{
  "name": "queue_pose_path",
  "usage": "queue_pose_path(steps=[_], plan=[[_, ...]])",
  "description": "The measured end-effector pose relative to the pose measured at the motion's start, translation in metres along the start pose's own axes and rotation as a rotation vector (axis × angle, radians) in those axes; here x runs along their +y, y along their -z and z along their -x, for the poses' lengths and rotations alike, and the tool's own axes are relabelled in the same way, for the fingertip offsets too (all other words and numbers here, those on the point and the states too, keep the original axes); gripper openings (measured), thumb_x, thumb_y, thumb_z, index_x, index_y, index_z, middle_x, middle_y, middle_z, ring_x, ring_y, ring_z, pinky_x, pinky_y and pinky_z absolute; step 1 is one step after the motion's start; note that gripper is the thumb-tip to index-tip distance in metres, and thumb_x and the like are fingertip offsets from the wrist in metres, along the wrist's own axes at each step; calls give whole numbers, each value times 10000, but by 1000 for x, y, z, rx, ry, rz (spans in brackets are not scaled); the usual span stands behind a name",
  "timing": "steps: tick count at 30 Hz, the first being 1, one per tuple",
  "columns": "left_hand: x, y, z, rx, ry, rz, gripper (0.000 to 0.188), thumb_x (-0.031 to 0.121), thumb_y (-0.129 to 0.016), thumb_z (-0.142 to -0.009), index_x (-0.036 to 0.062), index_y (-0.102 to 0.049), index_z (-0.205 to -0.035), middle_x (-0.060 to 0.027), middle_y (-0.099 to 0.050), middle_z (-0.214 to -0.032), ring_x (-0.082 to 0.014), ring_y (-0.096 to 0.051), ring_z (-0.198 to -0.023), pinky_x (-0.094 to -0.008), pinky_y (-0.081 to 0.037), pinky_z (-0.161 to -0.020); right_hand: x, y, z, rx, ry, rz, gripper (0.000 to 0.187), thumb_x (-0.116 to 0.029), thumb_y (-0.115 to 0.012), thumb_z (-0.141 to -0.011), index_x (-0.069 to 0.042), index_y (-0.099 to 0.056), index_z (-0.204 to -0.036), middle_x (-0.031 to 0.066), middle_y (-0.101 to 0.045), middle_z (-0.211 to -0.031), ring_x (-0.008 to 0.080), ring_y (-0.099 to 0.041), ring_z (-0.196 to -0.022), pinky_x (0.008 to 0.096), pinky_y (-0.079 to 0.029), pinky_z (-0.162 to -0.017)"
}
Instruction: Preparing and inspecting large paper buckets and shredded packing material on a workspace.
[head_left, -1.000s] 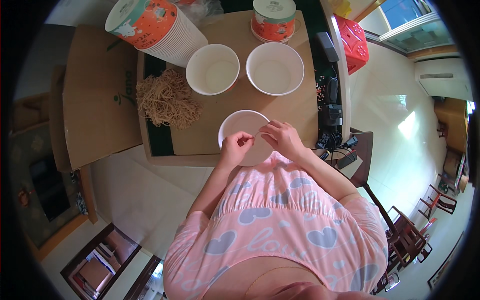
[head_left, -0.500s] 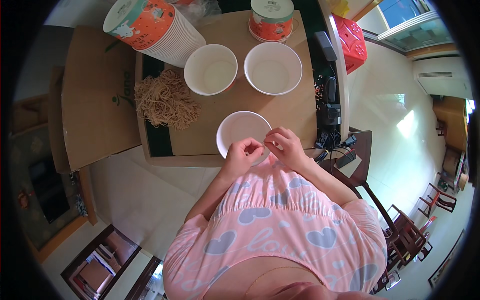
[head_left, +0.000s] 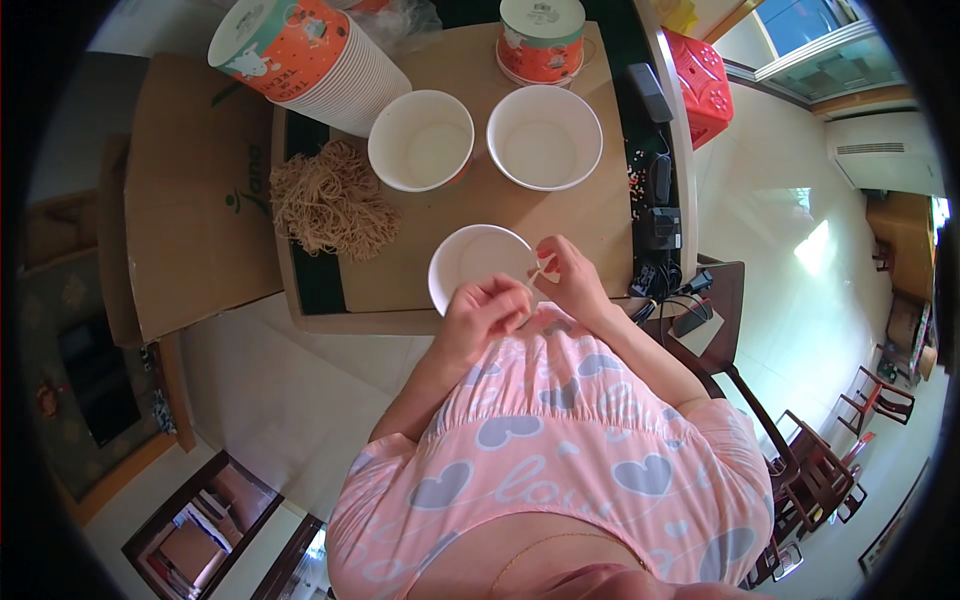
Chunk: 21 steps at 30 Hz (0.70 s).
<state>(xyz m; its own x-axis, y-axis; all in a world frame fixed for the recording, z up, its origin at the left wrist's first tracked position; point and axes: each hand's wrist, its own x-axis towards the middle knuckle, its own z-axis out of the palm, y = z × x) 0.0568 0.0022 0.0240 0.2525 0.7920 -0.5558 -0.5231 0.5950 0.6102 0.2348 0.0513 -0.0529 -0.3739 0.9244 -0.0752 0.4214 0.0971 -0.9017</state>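
A white paper tub (head_left: 470, 252) stands at the table's near edge, its mouth facing up. At its right rim my right hand (head_left: 575, 285) pinches a thin tan string (head_left: 543, 269), of which only a short piece shows. Over the tub's near rim my left hand (head_left: 485, 318) is curled closed; its fingertips are slightly blurred, and whatever they hold is hidden. Two more upright tubs, the left tub (head_left: 421, 142) and the right tub (head_left: 545, 138), stand farther back. A tangled heap of tan string (head_left: 332, 200) lies left of them.
A tall stack of orange-patterned tubs (head_left: 318, 62) leans at the back left, beside a cardboard box (head_left: 200, 200). Upside-down tubs (head_left: 541, 45) stand at the back. Black power adapters (head_left: 662, 228) and cables line the table's right edge. A red stool (head_left: 697, 88) is beyond.
My hands have moved apart from each other. The right has risen slightly with the string between its fingers, and the near tub has shifted a little left.
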Motion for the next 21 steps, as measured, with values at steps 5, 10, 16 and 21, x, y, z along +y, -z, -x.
queue_pose_path(steps=[5,10,16,21], plan=[[27,27,1,-31,-238,333,103,129,-580,-916,46,-629,-949,-27,-585,-727,-75,-463,-532,-195,-340,-440,2,-3,-18,-117,-66,132,173,-113,-613,-801,-53,-549,-950,126,-616,-899,290,-631,-789,387,-518,-673],[39,55,24,9,-299,296,128,164,-541,-946,66,-621,-968,-1,-551,-700,-74,-446,-536,-201,-305,-432,-4,-7,-61,-48,194,425,145,-124,-600,-823,-71,-595,-957,105,-609,-869,300,-606,-842,409,-502,-720],[33,72,39,76,-316,281,126,177,-514,-964,80,-594,-976,-10,-509,-719,-73,-424,-558,-183,-277,-413,-1,-34,-91,-114,342,565,114,-116,-598,-834,-76,-638,-933,90,-603,-870,286,-598,-854,396,-502,-736],[30,95,47,164,-325,343,139,200,-494,-975,84,-556,-931,-10,-500,-715,-76,-421,-552,-189,-273,-413,2,-35,-95,-204,358,517,177,-164,-569,-858,-81,-631,-1002,89,-614,-889,281,-599,-883,398,-498,-767]])
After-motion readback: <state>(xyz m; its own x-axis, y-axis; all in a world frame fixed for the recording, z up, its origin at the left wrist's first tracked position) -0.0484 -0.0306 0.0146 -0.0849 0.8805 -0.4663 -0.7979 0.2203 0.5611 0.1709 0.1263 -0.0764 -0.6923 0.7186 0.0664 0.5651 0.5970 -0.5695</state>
